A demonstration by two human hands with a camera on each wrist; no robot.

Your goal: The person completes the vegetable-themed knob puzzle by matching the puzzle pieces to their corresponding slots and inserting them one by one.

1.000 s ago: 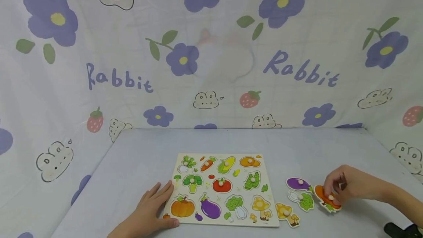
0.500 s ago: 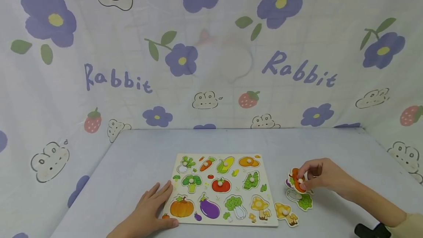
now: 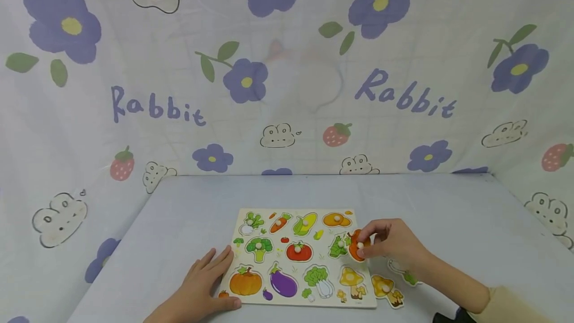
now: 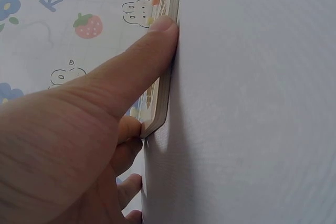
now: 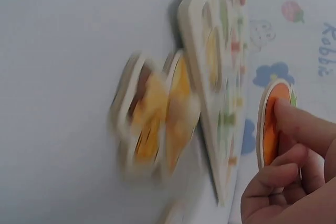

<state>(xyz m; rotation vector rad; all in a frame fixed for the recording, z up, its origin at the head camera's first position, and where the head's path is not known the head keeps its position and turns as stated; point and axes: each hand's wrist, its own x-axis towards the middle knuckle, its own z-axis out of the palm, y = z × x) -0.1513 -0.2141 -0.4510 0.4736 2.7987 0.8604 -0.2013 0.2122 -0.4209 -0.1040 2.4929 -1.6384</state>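
My right hand [image 3: 394, 243] pinches the orange pumpkin puzzle piece [image 3: 355, 250] by its knob, over the right edge of the vegetable puzzle board [image 3: 320, 253]. In the right wrist view the pumpkin piece is tilted on edge between thumb and fingers. My left hand [image 3: 202, 283] rests at the board's front left corner, fingers straight along the side. Its thumb lies on the front edge in the left wrist view. The board's front row shows pumpkin, eggplant, bok choy and mushroom pictures without knobs; knobbed pieces fill the back rows.
A yellow mushroom piece [image 3: 384, 288] lies close beside the board's right front corner. Behind it, a bok choy piece [image 3: 409, 277] is partly covered by my right hand. The eggplant piece is hidden. A printed curtain [image 3: 305, 113] hangs behind the pale table [image 3: 179, 223].
My right hand has carried the pumpkin piece leftward from the loose pieces to the board's right edge, turning it on the way. The left hand has stayed on the board.
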